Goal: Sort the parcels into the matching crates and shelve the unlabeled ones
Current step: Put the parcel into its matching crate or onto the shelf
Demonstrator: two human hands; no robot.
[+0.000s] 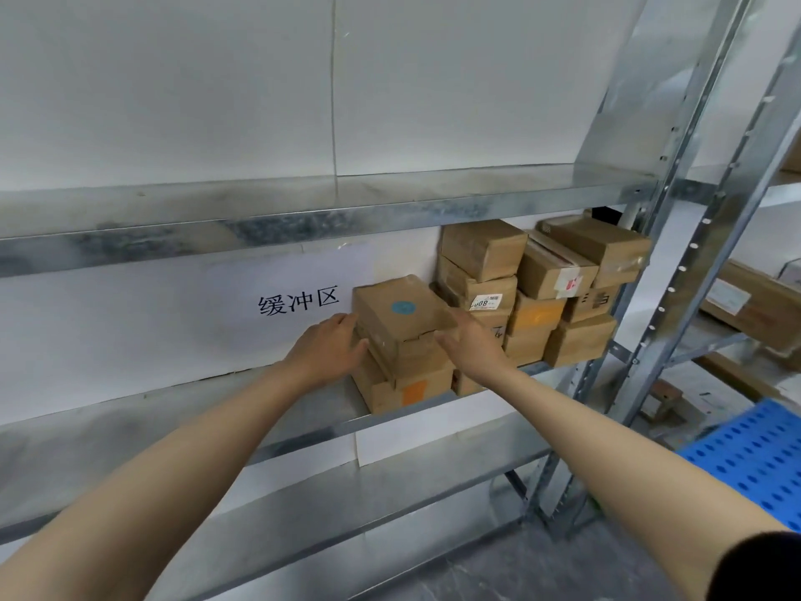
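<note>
A brown cardboard parcel (401, 316) with a round blue sticker on top lies on a small stack on the middle shelf (173, 422). My left hand (329, 351) lies flat against its left side, fingers straight. From the right, my right hand (470, 347) touches its right front corner with extended fingers. Under it is a second box, and under that a box with an orange sticker (407, 390). Both arms reach forward from the bottom of the view.
Several more parcels (546, 292) are piled at the shelf's right end, against a metal upright (676, 275). A paper sign (299, 303) hangs on the wall behind. A blue perforated plastic pallet (754, 461) lies on the floor at right. Flat cartons (754, 310) lie on the neighbouring rack.
</note>
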